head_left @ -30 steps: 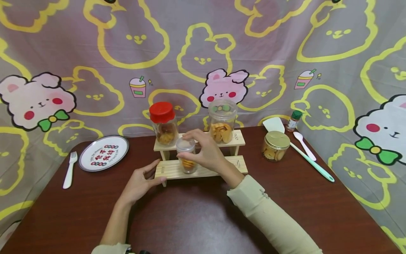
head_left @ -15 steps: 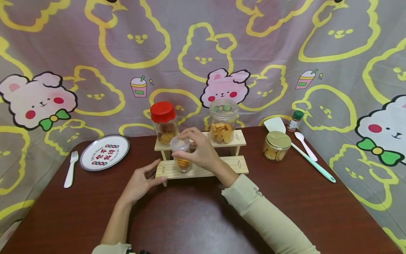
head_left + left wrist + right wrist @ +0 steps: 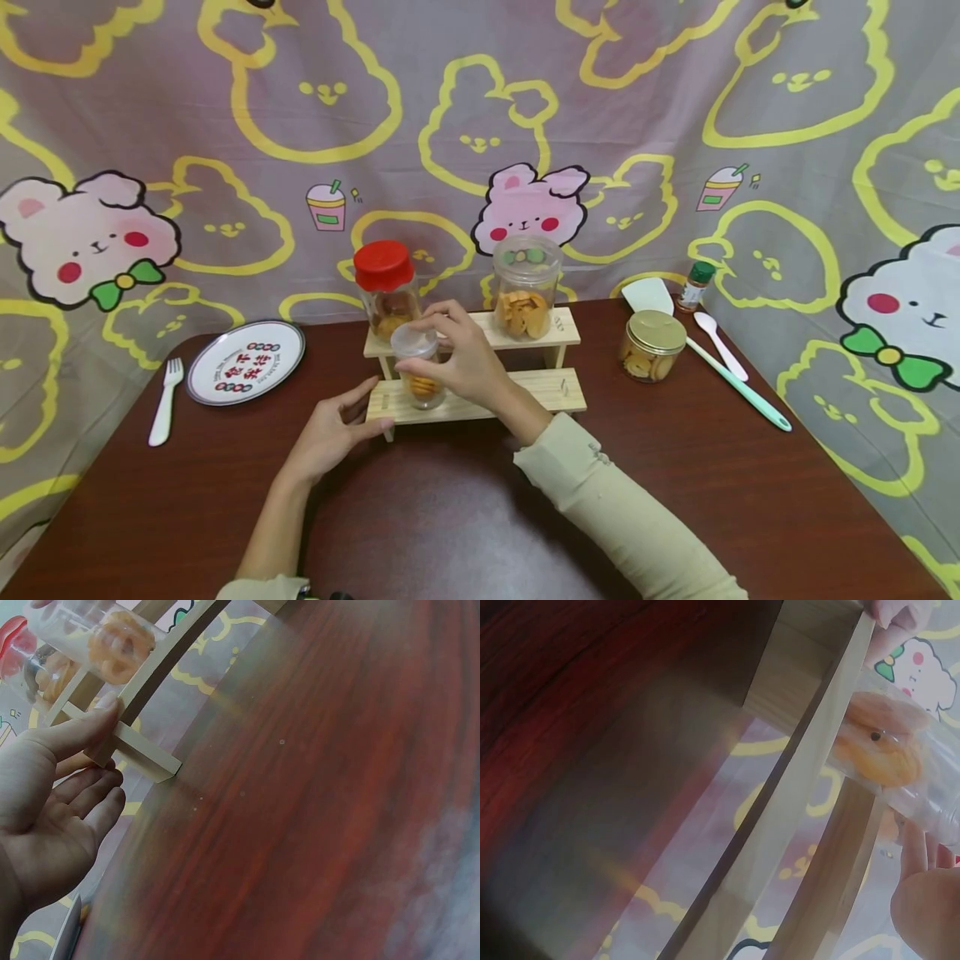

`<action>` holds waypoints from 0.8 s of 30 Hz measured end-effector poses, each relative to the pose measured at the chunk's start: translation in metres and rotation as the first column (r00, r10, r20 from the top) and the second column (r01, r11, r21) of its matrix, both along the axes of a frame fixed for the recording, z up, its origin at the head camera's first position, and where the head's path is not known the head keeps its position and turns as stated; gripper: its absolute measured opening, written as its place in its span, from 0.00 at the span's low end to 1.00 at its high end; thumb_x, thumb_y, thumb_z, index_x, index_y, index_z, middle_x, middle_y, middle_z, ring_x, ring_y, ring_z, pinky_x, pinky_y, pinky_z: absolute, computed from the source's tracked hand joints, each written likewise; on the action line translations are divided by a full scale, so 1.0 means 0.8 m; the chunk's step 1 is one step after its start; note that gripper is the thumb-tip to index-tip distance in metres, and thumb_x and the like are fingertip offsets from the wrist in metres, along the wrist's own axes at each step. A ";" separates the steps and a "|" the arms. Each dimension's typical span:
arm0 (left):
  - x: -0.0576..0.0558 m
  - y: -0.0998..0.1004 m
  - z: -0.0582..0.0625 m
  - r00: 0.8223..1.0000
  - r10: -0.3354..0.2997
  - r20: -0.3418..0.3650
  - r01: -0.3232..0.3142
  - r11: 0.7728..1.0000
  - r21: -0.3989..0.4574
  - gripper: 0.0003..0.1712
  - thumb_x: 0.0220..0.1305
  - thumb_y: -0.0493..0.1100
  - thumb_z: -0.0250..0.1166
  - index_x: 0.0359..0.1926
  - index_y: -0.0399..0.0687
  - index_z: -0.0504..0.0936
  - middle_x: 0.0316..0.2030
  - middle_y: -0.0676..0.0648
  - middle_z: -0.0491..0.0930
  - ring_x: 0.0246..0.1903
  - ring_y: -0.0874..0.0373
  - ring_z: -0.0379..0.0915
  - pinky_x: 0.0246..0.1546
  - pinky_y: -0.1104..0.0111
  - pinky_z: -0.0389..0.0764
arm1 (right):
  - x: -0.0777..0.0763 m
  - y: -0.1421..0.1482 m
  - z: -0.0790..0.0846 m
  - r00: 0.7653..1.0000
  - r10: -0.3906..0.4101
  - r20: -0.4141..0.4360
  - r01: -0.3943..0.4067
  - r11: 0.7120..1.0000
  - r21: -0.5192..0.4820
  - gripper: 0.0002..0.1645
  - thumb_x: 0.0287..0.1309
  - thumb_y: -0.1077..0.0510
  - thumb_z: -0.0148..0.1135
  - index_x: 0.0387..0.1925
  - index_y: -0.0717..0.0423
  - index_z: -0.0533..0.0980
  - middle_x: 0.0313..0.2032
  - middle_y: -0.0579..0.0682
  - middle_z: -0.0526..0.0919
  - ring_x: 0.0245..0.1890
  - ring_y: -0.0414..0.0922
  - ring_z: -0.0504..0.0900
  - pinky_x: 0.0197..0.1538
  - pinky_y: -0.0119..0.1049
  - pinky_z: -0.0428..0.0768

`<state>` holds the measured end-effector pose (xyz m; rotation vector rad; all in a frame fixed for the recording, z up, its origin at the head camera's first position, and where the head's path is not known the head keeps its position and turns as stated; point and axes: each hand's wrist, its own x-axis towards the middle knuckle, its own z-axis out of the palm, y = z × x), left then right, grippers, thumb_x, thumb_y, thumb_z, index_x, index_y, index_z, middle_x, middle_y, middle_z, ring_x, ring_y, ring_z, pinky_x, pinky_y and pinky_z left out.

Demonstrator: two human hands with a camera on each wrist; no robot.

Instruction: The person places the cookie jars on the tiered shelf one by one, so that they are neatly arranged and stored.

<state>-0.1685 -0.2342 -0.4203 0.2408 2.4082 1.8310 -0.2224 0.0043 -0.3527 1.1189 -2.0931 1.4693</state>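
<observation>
My right hand (image 3: 468, 362) holds a small clear jar (image 3: 422, 390) of orange-brown snacks near its top, thumb in front and fingers behind. The jar stands upright on the lower step of a two-step wooden rack (image 3: 517, 396), left of its middle. My left hand (image 3: 330, 437) grips that step's left end. In the left wrist view, the thumb of the left hand (image 3: 52, 802) lies on the step's edge, the other fingers below. On the upper step stand a red-lidded jar (image 3: 385, 287) at the left and a larger clear jar (image 3: 525, 304) at the right, both partly filled with snacks.
A gold-lidded jar (image 3: 651, 350) stands right of the rack, near a white-headed spatula (image 3: 738, 383), a white spoon (image 3: 722, 346) and a green-capped bottle (image 3: 695, 287). At the left lie a plate (image 3: 246, 362) and a white fork (image 3: 167, 402). A patterned cloth hangs behind the table.
My right hand has moved the small clear jar leftward along the lower step, toward its left end. My left hand has stayed at the rack's left end.
</observation>
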 end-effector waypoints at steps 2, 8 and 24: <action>0.000 0.000 0.000 1.000 0.002 -0.001 -0.002 1.000 0.001 0.48 0.59 0.43 0.77 0.74 0.35 0.64 0.71 0.38 0.65 0.66 0.47 0.66 0.52 0.74 0.76 | 0.001 -0.002 0.000 1.000 -0.006 -0.001 0.006 1.000 0.006 0.27 0.48 0.58 0.83 0.50 0.62 0.82 0.51 0.53 0.73 0.52 0.45 0.76 0.49 0.33 0.83; 0.001 0.001 -0.001 1.000 0.003 -0.009 -0.003 1.000 0.007 0.47 0.59 0.42 0.77 0.74 0.34 0.64 0.71 0.38 0.65 0.66 0.47 0.66 0.52 0.74 0.76 | 0.003 -0.006 -0.001 1.000 -0.022 0.000 0.022 1.000 0.009 0.28 0.48 0.58 0.82 0.51 0.61 0.82 0.51 0.52 0.73 0.52 0.44 0.75 0.51 0.34 0.82; -0.001 0.001 -0.005 1.000 -0.007 -0.025 0.008 1.000 0.023 0.47 0.60 0.40 0.76 0.74 0.32 0.63 0.71 0.37 0.66 0.65 0.45 0.66 0.52 0.74 0.77 | 0.003 -0.005 0.004 0.997 -0.060 -0.048 0.064 0.994 0.084 0.27 0.49 0.55 0.82 0.51 0.59 0.82 0.51 0.52 0.74 0.52 0.44 0.75 0.52 0.31 0.79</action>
